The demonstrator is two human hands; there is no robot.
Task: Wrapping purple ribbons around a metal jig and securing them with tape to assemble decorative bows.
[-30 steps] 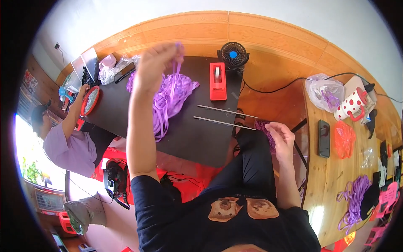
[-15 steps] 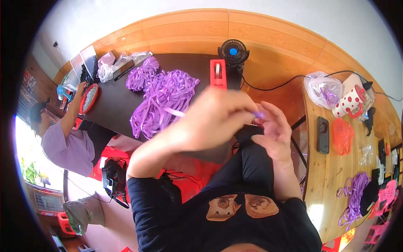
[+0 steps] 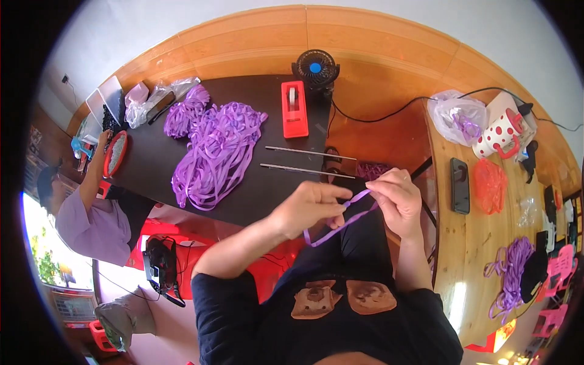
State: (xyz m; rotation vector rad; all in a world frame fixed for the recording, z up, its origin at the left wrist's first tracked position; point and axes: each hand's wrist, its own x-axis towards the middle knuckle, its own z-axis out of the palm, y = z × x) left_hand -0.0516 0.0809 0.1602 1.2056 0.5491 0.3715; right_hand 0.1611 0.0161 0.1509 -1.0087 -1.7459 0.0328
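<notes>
A thin purple ribbon [image 3: 350, 224] runs between my hands above my lap, its slack hanging in a loop below them. My right hand [image 3: 398, 199] pinches one part between thumb and fingertips. On the other side, my left hand [image 3: 311, 210] has thumb and fingers closed around the ribbon near what looks like a small knot. Just beyond lie two thin metal rods [image 3: 311, 152], side by side, reaching over the dark table's [image 3: 243, 191] right edge. A big heap of purple ribbon [image 3: 222, 149] lies left of them, a smaller bundle [image 3: 187, 111] behind it.
A red tape dispenser [image 3: 295, 109] and black fan [image 3: 315, 69] stand at the back. On the right wooden table [image 3: 450, 255] are a phone [image 3: 460, 185], a red bag [image 3: 490, 187], a dotted mug [image 3: 499, 137] and more ribbon [image 3: 515, 274]. Another person [image 3: 91, 210] reaches toward a red basin [image 3: 115, 154].
My hands have moved apart, stretching a ribbon between them. My left hand has come back toward me, uncovering the rods and the tape dispenser. The whole view has shifted slightly.
</notes>
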